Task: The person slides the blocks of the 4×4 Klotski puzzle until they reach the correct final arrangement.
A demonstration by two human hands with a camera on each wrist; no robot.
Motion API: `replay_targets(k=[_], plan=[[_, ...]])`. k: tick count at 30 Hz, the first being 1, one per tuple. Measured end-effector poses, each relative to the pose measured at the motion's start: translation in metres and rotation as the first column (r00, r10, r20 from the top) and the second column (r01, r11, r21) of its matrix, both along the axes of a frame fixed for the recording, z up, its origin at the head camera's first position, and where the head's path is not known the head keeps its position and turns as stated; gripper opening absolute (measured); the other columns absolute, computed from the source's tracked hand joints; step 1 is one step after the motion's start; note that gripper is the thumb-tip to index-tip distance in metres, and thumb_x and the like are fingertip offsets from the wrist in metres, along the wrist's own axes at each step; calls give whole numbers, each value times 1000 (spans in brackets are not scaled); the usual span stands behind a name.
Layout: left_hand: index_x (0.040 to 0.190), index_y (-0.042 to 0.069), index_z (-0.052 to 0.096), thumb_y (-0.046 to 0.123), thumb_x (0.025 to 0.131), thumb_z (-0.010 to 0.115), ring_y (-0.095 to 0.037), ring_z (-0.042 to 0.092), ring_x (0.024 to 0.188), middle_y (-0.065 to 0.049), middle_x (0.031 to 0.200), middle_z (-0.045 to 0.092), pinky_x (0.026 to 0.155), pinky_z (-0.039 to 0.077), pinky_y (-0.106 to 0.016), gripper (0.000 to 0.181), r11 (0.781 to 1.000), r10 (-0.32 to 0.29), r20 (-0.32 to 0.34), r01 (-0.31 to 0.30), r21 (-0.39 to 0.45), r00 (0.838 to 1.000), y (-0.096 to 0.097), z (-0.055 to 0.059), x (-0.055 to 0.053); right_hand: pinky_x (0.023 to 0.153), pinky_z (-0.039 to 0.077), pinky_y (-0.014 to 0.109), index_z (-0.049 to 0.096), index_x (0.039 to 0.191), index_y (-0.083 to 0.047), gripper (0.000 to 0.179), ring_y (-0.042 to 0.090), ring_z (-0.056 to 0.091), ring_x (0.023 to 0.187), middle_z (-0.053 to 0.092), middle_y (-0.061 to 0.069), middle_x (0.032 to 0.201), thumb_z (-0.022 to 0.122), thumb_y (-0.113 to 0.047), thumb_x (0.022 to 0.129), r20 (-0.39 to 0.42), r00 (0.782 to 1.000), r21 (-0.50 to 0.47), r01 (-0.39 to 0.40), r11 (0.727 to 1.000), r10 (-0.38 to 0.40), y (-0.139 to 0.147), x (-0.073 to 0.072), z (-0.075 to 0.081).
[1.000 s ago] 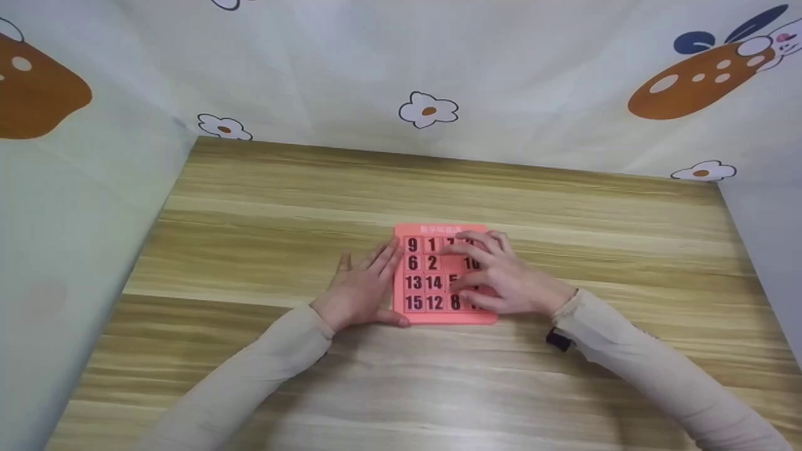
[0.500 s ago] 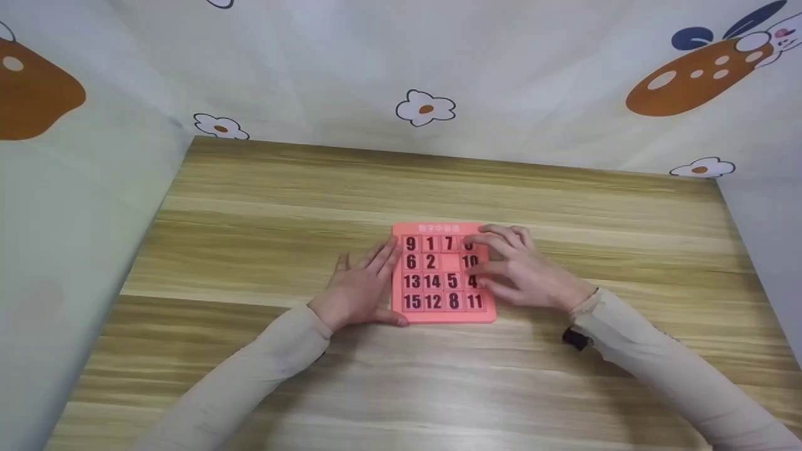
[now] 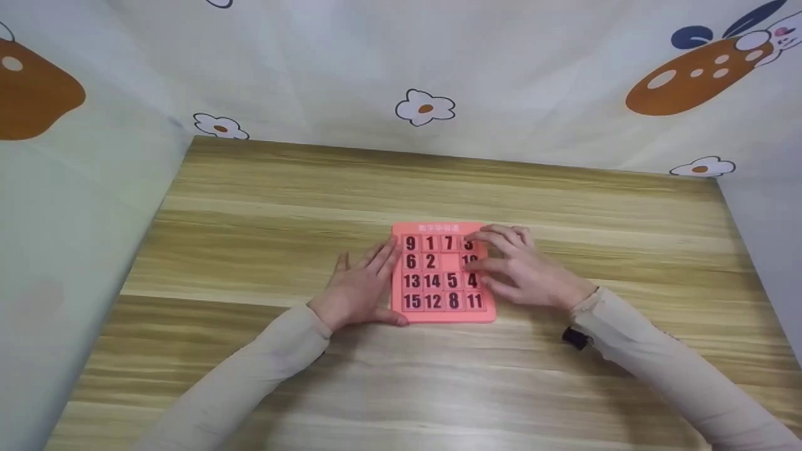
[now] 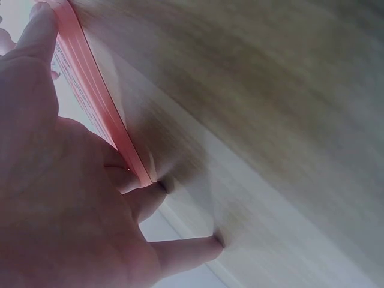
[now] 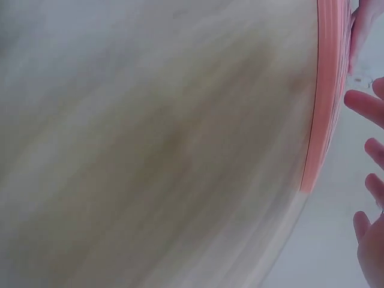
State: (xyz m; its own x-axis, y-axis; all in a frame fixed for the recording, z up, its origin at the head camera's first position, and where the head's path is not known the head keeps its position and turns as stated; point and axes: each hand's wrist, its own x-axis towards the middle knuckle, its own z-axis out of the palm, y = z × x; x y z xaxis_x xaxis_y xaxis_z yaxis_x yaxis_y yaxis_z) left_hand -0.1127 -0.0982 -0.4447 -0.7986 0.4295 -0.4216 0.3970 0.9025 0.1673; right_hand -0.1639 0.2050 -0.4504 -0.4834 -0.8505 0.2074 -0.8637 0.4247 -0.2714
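A pink sliding number puzzle (image 3: 438,317) lies flat on the wooden table, its square tiles in a grid with one gap in the second row, third column. My left hand (image 3: 356,293) rests along the puzzle's left side, fingers straight and thumb at the near left corner; the left wrist view shows that thumb (image 4: 41,36) on the pink frame. From the right, my right hand (image 3: 523,266) reaches over the last column with spread, slightly bent fingers. One fingertip covers part of the tile numbered 10, another is beside tile 3. Contact there cannot be told.
The wooden tabletop (image 3: 301,188) surrounds the puzzle. A pale cloth printed with flowers and orange shapes (image 3: 695,81) stands along the back, and pale panels (image 3: 56,263) rise at the sides. A dark strap piece (image 3: 575,338) hangs at my right cuff.
My right hand has drawn back rightward from the third column to the puzzle's right edge, uncovering tiles 7, 5, 8 and 11. One fingertip has shifted onto tile 10. My left hand stays put.
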Motion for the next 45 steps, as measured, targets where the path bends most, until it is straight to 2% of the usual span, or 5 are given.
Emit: replay_targets(k=[14, 25, 32, 38, 45], plan=[[155, 11, -2, 81, 71, 54, -23, -3, 146, -3, 160, -11, 109, 10, -66, 124, 1000, -6, 5, 6, -17, 1000, 0, 1, -1, 104, 23, 61, 76, 101, -18, 20, 35, 32, 133, 43, 12, 145, 63, -28, 89, 20, 994, -17, -108, 994, 108, -27, 1, 2], [156, 11, -1, 81, 71, 54, -23, -3, 146, -4, 160, -10, 109, 10, -66, 123, 1000, 1, 5, -1, -21, 1000, 0, 1, 0, 105, 22, 65, 60, 134, -23, 41, 38, 24, 138, 30, 11, 154, 56, -37, 96, 35, 998, 110, -47, 993, 44, -34, 10, 0], [156, 11, -1, 81, 71, 53, -23, -3, 146, -4, 160, -10, 109, 11, -66, 122, 1000, -1, 3, 1, -27, 1000, 1, 2, -1, 102, 25, 63, 76, 94, -14, 23, 35, 32, 132, 46, 13, 140, 60, -30, 93, -17, 1000, 5, -19, 1000, 19, -46, 11, 4], [155, 11, 0, 82, 72, 50, -23, -3, 146, -4, 160, -10, 109, 13, -66, 121, 998, -20, -3, 20, -55, 1000, 0, 2, 0, 106, 22, 62, 64, 129, -21, 39, 37, 25, 138, 32, 11, 153, 53, -40, 97, 24, 996, 111, -87, 990, 85, -67, 15, 3], [156, 10, 0, 82, 72, 50, -22, -3, 146, -4, 161, -9, 109, 13, -66, 121, 998, -21, -11, 20, -53, 1000, 0, 2, 0, 104, 23, 59, 77, 101, -15, 27, 33, 29, 135, 43, 10, 145, 58, -33, 95, 22, 1000, 25, -10, 1000, 9, -68, 11, 6]])
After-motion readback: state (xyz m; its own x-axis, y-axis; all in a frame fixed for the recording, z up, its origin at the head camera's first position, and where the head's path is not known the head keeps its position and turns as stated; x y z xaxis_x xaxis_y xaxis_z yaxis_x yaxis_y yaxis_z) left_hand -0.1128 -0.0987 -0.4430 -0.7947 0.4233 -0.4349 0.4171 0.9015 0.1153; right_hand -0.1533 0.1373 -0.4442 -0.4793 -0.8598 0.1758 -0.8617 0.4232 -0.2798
